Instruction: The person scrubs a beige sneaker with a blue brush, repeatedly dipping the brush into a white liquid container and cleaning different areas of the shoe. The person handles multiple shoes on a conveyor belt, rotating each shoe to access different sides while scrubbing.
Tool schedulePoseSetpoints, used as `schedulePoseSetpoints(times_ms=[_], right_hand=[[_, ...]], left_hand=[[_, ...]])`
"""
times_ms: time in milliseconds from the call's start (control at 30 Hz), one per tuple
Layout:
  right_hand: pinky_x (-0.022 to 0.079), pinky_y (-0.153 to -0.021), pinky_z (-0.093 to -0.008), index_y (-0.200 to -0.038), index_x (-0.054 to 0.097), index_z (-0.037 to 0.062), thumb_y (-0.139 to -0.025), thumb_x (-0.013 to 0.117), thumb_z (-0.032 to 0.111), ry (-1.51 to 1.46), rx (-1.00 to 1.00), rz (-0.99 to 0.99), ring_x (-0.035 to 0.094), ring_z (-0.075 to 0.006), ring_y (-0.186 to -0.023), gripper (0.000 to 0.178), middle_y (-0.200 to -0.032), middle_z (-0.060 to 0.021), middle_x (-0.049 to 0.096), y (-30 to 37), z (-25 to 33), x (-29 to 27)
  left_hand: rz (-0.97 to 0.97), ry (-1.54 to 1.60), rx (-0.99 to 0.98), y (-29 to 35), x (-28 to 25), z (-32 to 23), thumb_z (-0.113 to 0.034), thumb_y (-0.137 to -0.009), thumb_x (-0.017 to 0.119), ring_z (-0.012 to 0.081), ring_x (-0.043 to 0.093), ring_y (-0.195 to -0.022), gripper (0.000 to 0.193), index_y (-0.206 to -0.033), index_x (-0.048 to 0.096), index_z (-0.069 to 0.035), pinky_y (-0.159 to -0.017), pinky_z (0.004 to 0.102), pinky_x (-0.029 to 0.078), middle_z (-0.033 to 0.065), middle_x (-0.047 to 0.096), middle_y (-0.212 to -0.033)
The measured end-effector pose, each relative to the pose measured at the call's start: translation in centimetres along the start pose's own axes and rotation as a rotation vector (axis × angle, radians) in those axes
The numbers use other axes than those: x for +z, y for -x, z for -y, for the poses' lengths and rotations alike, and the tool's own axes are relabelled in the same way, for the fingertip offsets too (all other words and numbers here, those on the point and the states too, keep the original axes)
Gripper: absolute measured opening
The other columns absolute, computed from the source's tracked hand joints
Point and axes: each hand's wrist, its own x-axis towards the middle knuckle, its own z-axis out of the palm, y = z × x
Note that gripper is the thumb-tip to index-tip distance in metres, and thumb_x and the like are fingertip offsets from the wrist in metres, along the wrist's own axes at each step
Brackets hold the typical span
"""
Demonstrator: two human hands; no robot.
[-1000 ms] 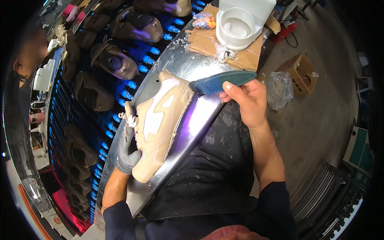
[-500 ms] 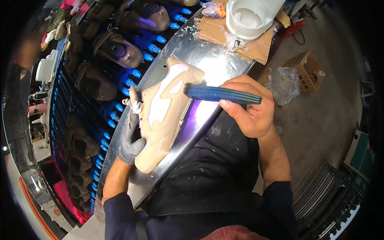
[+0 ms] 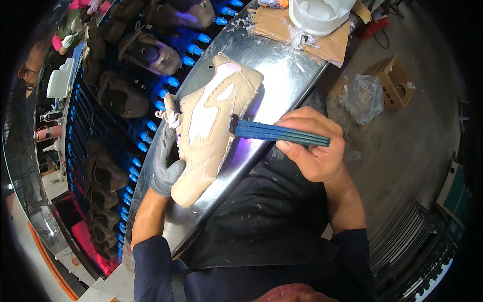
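Note:
A beige shoe upper (image 3: 202,157) with white side panels lies on its side along the metal bench, its toe end toward me. My left hand (image 3: 171,173), in a grey glove, grips it from the left by the laces, with the thumb near the toe part. My bare right hand (image 3: 318,151) pinches a brush (image 3: 282,133) with a ribbed blue-green handle between thumb and fingers. The brush's dark tip is at the upper's right lower edge, about midway along; whether it presses on the surface is hard to tell.
On the left a rack with blue pegs (image 3: 173,81) carries several dark shoes (image 3: 151,55). Beyond the upper, a white tub (image 3: 319,15) stands on cardboard (image 3: 274,25). An open carton (image 3: 395,83) and a clear plastic bag (image 3: 363,98) lie on the floor at right.
The brush has travelled along the upper's right edge toward the toe, carried by my right hand. The upper sits slightly higher in view; my left hand keeps its hold.

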Motion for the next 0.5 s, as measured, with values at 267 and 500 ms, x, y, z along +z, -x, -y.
schedulePoseSetpoints(times_ms=[267, 500], right_hand=[[0.052, -0.065, -0.0283, -0.101, 0.072, -0.0048, -0.09, 0.073, 0.0, -0.211, 0.285, -0.005, 0.068, -0.015, -0.077, 0.012, -0.087, -0.0105, 0.07, 2.4, 1.3, 0.9], [0.056, -0.069, -0.0265, -0.107, 0.07, -0.0088, -0.095, 0.072, 0.004, -0.178, 0.313, -0.279, 0.07, -0.0164, -0.084, 0.017, -0.098, -0.0149, 0.072, 5.3, 3.3, 4.5]], left_hand=[[-0.1, -0.18, 0.016, 0.6, 0.3, 1.1, -0.028, -0.093, 0.066, 0.0297, 0.038, -0.152, 0.083, -0.162, 0.033, 0.006, -0.126, 0.0406, 0.026, 0.0188, 0.04, -0.164], [-0.09, -0.658, 0.181, 0.7, -0.1, 1.7, -0.026, -0.1, 0.063, 0.0307, 0.035, -0.154, 0.077, -0.162, 0.032, 0.006, -0.128, 0.0405, 0.023, 0.0199, 0.039, -0.166]])
